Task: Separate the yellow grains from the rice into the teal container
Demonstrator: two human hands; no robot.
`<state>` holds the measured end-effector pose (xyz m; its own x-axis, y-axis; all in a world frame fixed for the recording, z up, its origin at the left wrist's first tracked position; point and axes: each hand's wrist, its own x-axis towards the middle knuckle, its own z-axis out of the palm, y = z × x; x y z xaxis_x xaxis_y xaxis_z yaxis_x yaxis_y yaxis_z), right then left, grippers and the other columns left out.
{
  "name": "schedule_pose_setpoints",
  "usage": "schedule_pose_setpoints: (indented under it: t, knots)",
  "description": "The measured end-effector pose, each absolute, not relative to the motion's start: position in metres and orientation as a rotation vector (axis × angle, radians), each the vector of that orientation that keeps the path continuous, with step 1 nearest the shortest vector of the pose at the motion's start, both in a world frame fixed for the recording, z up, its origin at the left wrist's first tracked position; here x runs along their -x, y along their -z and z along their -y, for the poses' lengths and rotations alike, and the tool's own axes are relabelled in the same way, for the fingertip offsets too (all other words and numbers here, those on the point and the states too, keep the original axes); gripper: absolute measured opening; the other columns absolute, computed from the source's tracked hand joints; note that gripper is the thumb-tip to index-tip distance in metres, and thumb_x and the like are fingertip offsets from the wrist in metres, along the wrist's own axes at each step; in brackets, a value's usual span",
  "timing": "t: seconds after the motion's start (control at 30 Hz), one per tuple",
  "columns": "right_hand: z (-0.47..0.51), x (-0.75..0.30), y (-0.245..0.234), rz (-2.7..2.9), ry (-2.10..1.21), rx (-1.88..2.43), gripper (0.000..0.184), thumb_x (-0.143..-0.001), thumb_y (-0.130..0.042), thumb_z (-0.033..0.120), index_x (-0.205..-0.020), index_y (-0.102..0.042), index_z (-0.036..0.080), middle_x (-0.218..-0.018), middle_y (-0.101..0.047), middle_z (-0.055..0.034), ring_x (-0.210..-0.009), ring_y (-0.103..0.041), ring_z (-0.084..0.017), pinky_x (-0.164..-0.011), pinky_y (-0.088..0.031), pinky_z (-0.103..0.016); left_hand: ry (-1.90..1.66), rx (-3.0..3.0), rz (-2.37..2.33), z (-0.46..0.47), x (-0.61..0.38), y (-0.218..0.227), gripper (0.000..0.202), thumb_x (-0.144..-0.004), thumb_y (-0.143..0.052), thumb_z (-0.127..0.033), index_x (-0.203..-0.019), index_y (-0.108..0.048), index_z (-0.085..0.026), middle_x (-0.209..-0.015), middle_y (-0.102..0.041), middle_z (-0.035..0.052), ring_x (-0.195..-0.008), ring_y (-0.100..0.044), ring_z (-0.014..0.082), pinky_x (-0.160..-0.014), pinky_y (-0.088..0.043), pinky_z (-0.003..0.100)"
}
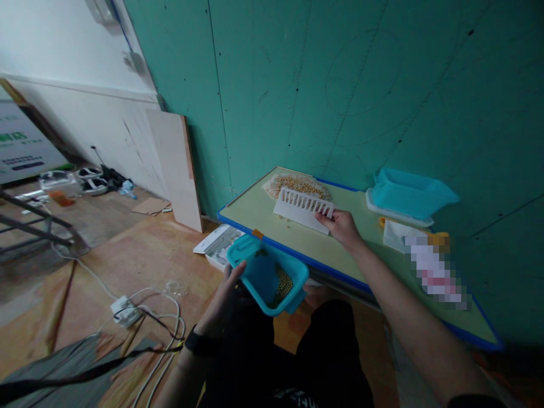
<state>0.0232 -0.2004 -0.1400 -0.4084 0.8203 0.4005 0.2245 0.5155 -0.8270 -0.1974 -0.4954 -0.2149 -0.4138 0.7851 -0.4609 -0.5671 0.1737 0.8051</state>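
My left hand (228, 286) grips the near rim of a blue plastic tub (263, 271), held below the front edge of the table (255, 212). Some yellow beans (284, 285) lie inside the tub. My right hand (341, 225) is closed on the right end of a white slotted scraper (301, 208) that rests flat on the tabletop. A pile of yellow beans (295, 184) is spread at the far edge of the table, just behind the scraper. A few loose beans lie near the scraper's front edge.
A blue container on a white lid (403, 195) sits at the back right, a white and yellow packet (408, 233) in front of it. On the floor lie a power strip with cables (125, 310) and a white box (216, 243). A board (176, 167) leans against the green wall.
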Motion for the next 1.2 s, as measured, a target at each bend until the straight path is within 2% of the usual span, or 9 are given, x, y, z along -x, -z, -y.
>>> schedule_pose_setpoints:
  t: [0.1, 0.23, 0.4, 0.53, 0.7, 0.87, 0.97, 1.1, 1.2]
  knots:
    - [0.202, -0.021, 0.138, 1.930, -0.910, 0.847, 0.051, -0.077, -0.088, 0.070, -0.080, -0.088, 0.020, -0.086, -0.088, -0.0105, -0.088, -0.081, -0.033, -0.082, -0.064, -0.042, -1.507, -0.259, -1.397, 0.497, 0.199, 0.207, 0.066, -0.113, -0.070, -0.056, -0.171, -0.050, -0.032, -0.147, -0.079, 0.0204, -0.119, -0.088, 0.0378, -0.077, -0.073, 0.037]
    - [0.206, -0.021, 0.137, 1.957, -0.924, 0.818, 0.050, -0.080, -0.087, 0.069, -0.087, -0.091, 0.019, -0.092, -0.090, -0.0123, -0.091, -0.083, -0.033, -0.086, -0.066, -0.044, -1.519, -0.264, -1.414, 0.498, 0.198, 0.200, 0.063, -0.113, -0.071, -0.057, -0.166, -0.054, -0.029, -0.140, -0.081, 0.0200, -0.117, -0.088, 0.0362, -0.075, -0.072, 0.035]
    - [0.224, -0.025, 0.138, 2.003, -0.858, 0.832, 0.046, -0.087, -0.084, 0.064, -0.085, -0.090, 0.019, -0.088, -0.089, -0.0123, -0.088, -0.083, -0.033, -0.084, -0.067, -0.044, -1.523, -0.174, -1.370, 0.494, 0.197, 0.206, 0.075, -0.109, -0.078, -0.059, -0.172, -0.049, -0.031, -0.131, -0.082, 0.0179, -0.101, -0.088, 0.0335, -0.081, -0.073, 0.042]
    - [0.253, -0.031, 0.143, 2.019, -0.811, 0.819, 0.039, -0.092, -0.081, 0.058, -0.093, -0.093, 0.021, -0.093, -0.092, -0.0098, -0.088, -0.086, -0.032, -0.083, -0.069, -0.041, -1.528, -0.233, -1.298, 0.494, 0.198, 0.207, 0.084, -0.104, -0.084, -0.064, -0.173, -0.050, -0.032, -0.142, -0.080, 0.0194, -0.106, -0.088, 0.0342, -0.083, -0.073, 0.042]
    - [0.296, -0.041, 0.145, 2.094, -0.708, 0.753, 0.032, -0.100, -0.079, 0.049, -0.106, -0.096, 0.023, -0.100, -0.094, -0.0097, -0.086, -0.090, -0.031, -0.080, -0.071, -0.036, -1.527, -0.307, -1.288, 0.495, 0.200, 0.202, 0.077, -0.108, -0.077, -0.067, -0.170, -0.051, -0.031, -0.143, -0.080, 0.0192, -0.116, -0.087, 0.0349, -0.081, -0.073, 0.039]
    - [0.323, -0.047, 0.144, 2.160, -0.640, 0.675, 0.026, -0.105, -0.074, 0.040, -0.114, -0.096, 0.029, -0.111, -0.095, -0.0081, -0.096, -0.093, -0.030, -0.088, -0.074, -0.036, -1.517, -0.322, -1.307, 0.492, 0.204, 0.206, 0.078, -0.106, -0.079, -0.069, -0.167, -0.053, -0.028, -0.137, -0.081, 0.0182, -0.101, -0.088, 0.0328, -0.081, -0.073, 0.042]
    - [0.330, -0.049, 0.147, 2.146, -0.620, 0.660, 0.026, -0.105, -0.073, 0.036, -0.115, -0.096, 0.029, -0.112, -0.094, -0.0076, -0.097, -0.093, -0.030, -0.089, -0.075, -0.035, -1.531, -0.335, -1.291, 0.493, 0.207, 0.208, 0.082, -0.102, -0.083, -0.071, -0.167, -0.054, -0.030, -0.136, -0.082, 0.0171, -0.100, -0.087, 0.0318, -0.079, -0.072, 0.040]
    - [0.331, -0.051, 0.151, 2.147, -0.529, 0.673, 0.026, -0.108, -0.072, 0.034, -0.117, -0.096, 0.029, -0.112, -0.094, -0.0077, -0.097, -0.093, -0.030, -0.087, -0.075, -0.035, -1.543, -0.340, -1.262, 0.495, 0.208, 0.209, 0.086, -0.098, -0.087, -0.073, -0.166, -0.057, -0.030, -0.124, -0.084, 0.0137, -0.097, -0.087, 0.0319, -0.079, -0.072, 0.041]
    - [0.330, -0.039, 0.150, 2.224, -0.373, 0.699, 0.030, -0.111, -0.067, 0.027, -0.124, -0.094, 0.027, -0.118, -0.094, -0.0090, -0.102, -0.093, -0.028, -0.094, -0.074, -0.034, -1.533, -0.329, -1.241, 0.494, 0.204, 0.210, 0.081, -0.101, -0.085, -0.069, -0.166, -0.056, -0.031, -0.127, -0.084, 0.0139, -0.102, -0.087, 0.0321, -0.083, -0.073, 0.043]
